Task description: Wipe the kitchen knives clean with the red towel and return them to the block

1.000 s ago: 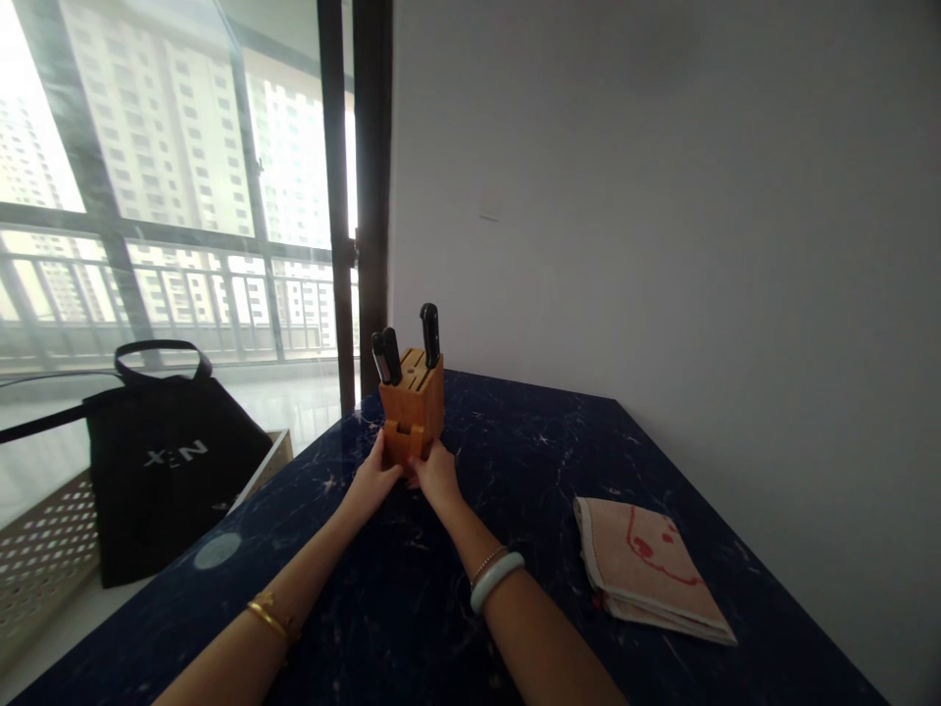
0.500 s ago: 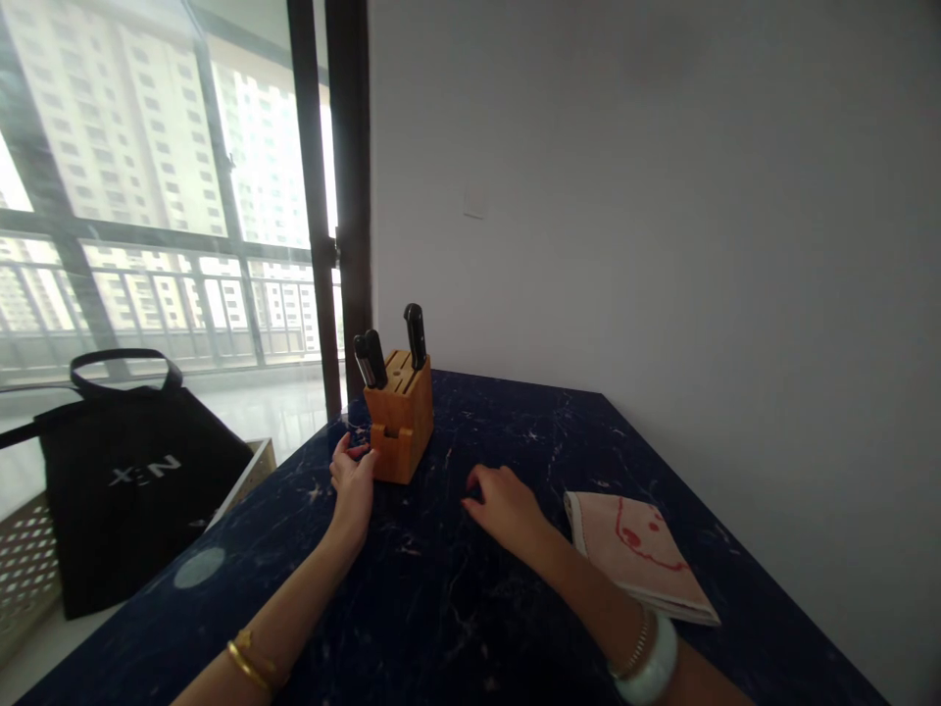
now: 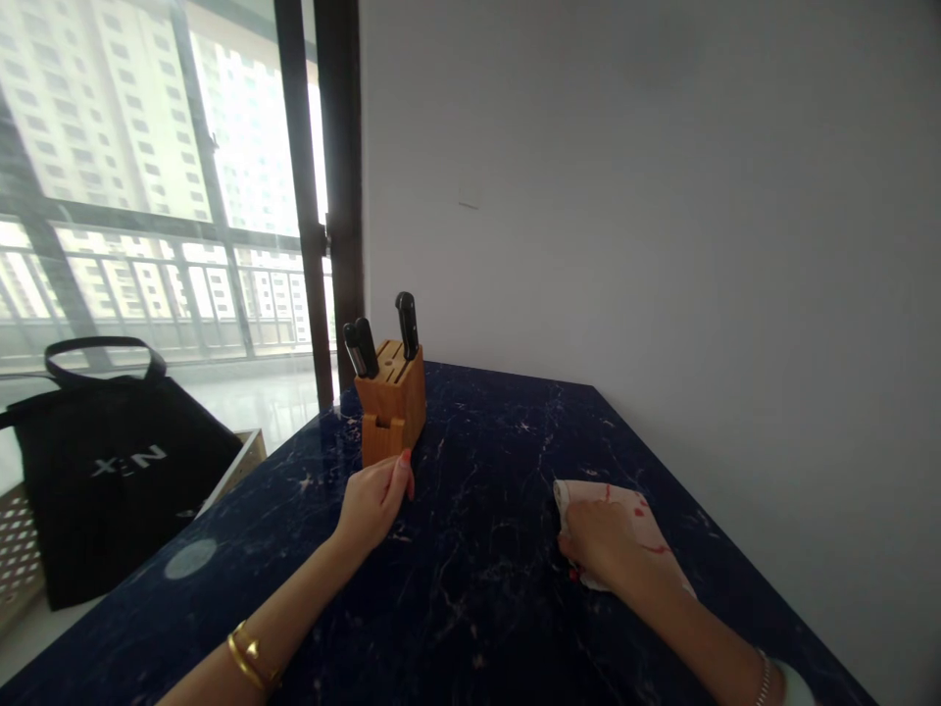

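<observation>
A wooden knife block (image 3: 394, 402) stands on the dark blue marbled table, with several black-handled knives (image 3: 407, 326) in its slots. My left hand (image 3: 373, 498) is just in front of the block's lower front, its fingers curled in and nothing visible in them. Whether it touches the wood I cannot tell. A folded pink-and-white towel (image 3: 639, 515) with red line drawing lies at the right. Over its near left part is my right hand (image 3: 599, 539), the fingers bent around the left edge; the fingertips are partly hidden.
The marbled table (image 3: 485, 441) narrows towards a grey wall (image 3: 647, 196). Left of it, a black bag (image 3: 124, 471) rests on a perforated crate (image 3: 19, 549). A pale round spot (image 3: 190, 558) marks the table's left side. Behind is a glass door with a dark frame (image 3: 342, 196).
My right hand has moved right from above the bare table onto the towel and closed on its edge. My left hand has left the block's left side and curled up in front of it.
</observation>
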A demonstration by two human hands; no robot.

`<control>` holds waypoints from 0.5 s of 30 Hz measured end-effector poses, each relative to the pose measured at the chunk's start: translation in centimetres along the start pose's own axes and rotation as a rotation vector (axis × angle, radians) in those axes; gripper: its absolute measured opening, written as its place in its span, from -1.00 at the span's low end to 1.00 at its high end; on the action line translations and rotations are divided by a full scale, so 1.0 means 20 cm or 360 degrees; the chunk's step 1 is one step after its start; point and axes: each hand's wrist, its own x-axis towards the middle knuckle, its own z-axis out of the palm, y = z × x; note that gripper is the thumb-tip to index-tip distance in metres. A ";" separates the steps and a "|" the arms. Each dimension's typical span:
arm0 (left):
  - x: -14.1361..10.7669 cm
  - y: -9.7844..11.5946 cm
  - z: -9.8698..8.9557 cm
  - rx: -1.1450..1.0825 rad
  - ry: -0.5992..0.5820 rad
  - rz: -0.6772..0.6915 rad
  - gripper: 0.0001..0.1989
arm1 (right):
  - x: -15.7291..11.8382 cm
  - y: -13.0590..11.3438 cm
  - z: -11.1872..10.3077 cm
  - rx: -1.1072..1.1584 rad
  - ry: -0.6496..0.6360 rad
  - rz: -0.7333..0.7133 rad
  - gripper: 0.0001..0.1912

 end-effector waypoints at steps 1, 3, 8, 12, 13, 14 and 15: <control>0.00 0.00 -0.01 0.0058 -0.0009 0.0023 -0.52 | 0.00 -0.01 0.01 -0.0026 -0.0017 0.0010 -0.77; 0.01 0.00 -0.02 0.0118 0.0004 0.0030 -0.52 | 0.02 -0.02 0.01 -0.0055 -0.0056 0.0008 -0.78; 0.03 -0.02 -0.05 0.0118 0.0101 -0.0006 -0.53 | 0.06 -0.04 -0.01 -0.0095 -0.0156 -0.0057 -0.80; 0.01 0.01 -0.04 0.0066 0.0040 0.0115 -0.54 | 0.08 -0.07 -0.03 -0.0089 -0.0207 -0.0092 -0.83; 0.00 0.02 -0.03 0.0053 -0.0015 0.0197 -0.55 | 0.09 -0.08 -0.03 -0.0074 -0.0212 -0.0105 -0.83; -0.01 0.04 -0.01 0.0050 -0.0090 0.0308 -0.55 | 0.09 -0.10 -0.04 -0.0053 -0.0211 -0.0120 -0.82; -0.03 0.06 0.01 0.0061 -0.0171 0.0450 -0.57 | 0.09 -0.13 -0.06 -0.0030 -0.0208 -0.0133 -0.81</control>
